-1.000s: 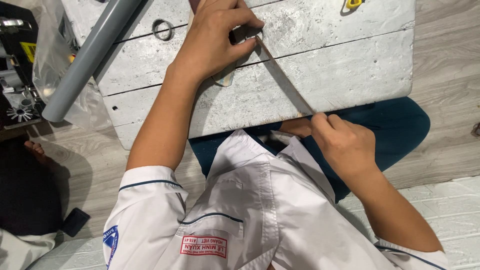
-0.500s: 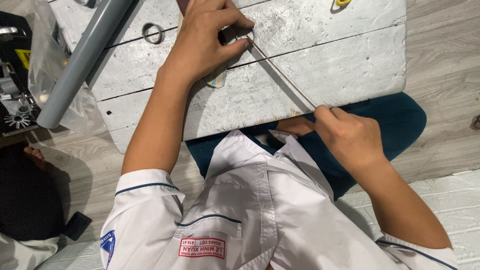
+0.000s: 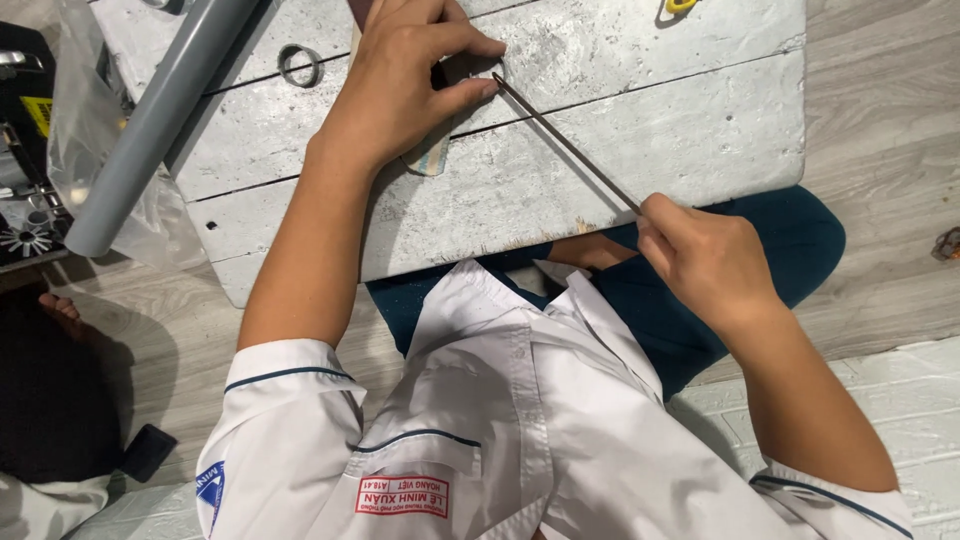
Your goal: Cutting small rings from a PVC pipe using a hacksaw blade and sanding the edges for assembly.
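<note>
- Rod (image 3: 565, 140): thin, dark and straight, it runs on a slant across the surface (image 3: 700, 120), from near your left thumb down to your right fist at the near edge.
- Its far tip sits just at your left thumb; whether they touch, you cannot tell from here.
- Your right hand (image 3: 705, 255) is closed on the rod's near end, fingers curled tight around it, and hangs just off the near edge of the surface, above your lap.
- Your left hand (image 3: 405, 85) rests palm down on the surface, fingers bent and drawn together over something small and dark that is mostly hidden under them.
- A pale flat strip (image 3: 432, 155) pokes out from under the heel of your left hand.
- The two hands are well apart, joined only by the line of the rod.
- The surface is a grey-white board, rough and scuffed, with dark seams running across it and chipped wood at the near edge.
- A metal ring (image 3: 299, 64) lies flat on the surface, to the left of your left wrist.
- A grey pipe (image 3: 160, 120) lies on a slant over the left end of the surface, past its left edge.
- Clear plastic wrap (image 3: 130, 190) lies bunched beneath the pipe.
- A bit of something yellow (image 3: 680, 5) shows at the far edge, cut off by the frame.
- To the far left stands a black machine (image 3: 25, 150) with metal parts.
- Under it all is a pale wood-look floor (image 3: 880, 180).
</note>
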